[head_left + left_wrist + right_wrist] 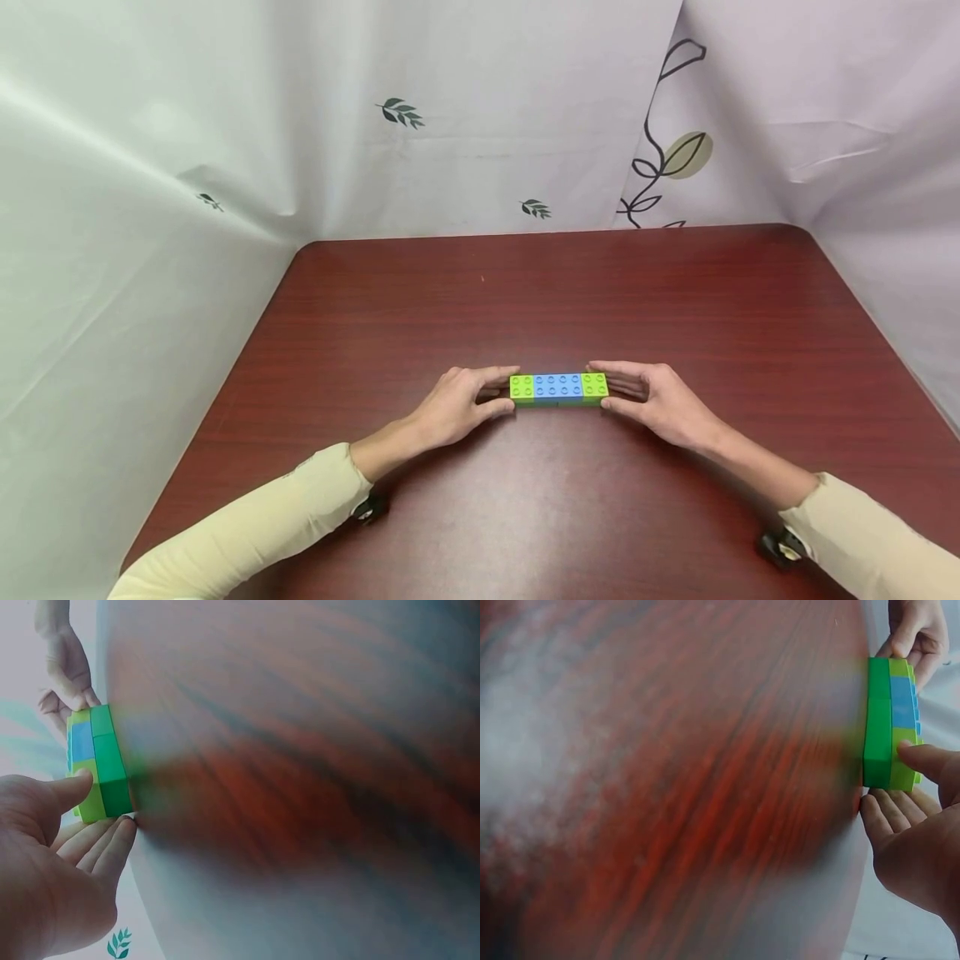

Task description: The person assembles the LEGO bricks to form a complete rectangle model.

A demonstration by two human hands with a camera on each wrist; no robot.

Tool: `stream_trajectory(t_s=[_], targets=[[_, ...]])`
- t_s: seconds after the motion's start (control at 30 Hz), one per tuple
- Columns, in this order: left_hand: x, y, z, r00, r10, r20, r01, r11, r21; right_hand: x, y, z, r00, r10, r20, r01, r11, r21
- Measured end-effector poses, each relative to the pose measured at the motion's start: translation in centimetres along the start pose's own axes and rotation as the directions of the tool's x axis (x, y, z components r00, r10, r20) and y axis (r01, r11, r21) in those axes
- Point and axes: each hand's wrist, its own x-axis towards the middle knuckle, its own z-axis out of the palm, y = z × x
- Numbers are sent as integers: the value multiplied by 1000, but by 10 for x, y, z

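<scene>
A bar of joined toy building bricks (558, 387) lies lengthwise between my two hands in the head view. Its studded top layer is blue in the middle with lime green at both ends. Two darker green bricks (112, 774) form the lower layer. My left hand (452, 406) holds the left end, thumb at the near side and index finger at the far side. At the right end, my right hand (670, 403) grips the lime brick (904, 756) in the same way, its other fingers against the end. Whether the bar's underside touches the table cannot be made out.
A dark red-brown wooden table (480, 317) with rounded far corners lies under the hands. Pale sheeting (480, 167) with leaf prints rises behind it and along both sides. Black wrist devices (369, 508) sit under the light yellow sleeves (285, 517).
</scene>
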Motion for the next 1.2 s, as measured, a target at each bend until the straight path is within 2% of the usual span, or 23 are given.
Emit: stream_trajectory(t_s=[0.47, 0.83, 1.2], targets=[[3, 0, 1, 1000, 7, -18, -6, 999, 40, 0, 1, 2, 1000, -2, -24, 3, 1000, 14], [11, 0, -7, 998, 12, -56, -6, 995, 96, 6, -6, -2, 997, 36, -69, -36, 999, 4], [25, -3, -17, 995, -12, -101, 15, 999, 36, 20, -12, -7, 987, 71, -146, -76, 997, -27]])
